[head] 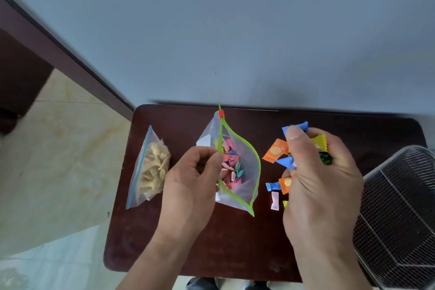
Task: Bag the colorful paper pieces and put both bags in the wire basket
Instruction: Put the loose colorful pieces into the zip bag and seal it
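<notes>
A clear zip bag with a green rim (244, 186) stands open in the middle of the dark wooden table (211, 242), holding several colourful paper pieces (231, 165). My left hand (190, 186) pinches the left side of its rim. My right hand (317, 181) is closed on a bunch of colourful wrapped pieces (276, 150) just right of the bag. A few loose pieces, blue (271, 186) and pink (274, 200), lie on the table under that hand. A second zip bag with a blue seal (150, 169), full of pale pieces, lies at the table's left. The wire basket (397, 214) sits at the right edge.
The small table stands against a pale blue-grey wall (235, 30). Beige floor tiles (58, 160) and a dark baseboard lie to the left. My shoes show below the table's near edge.
</notes>
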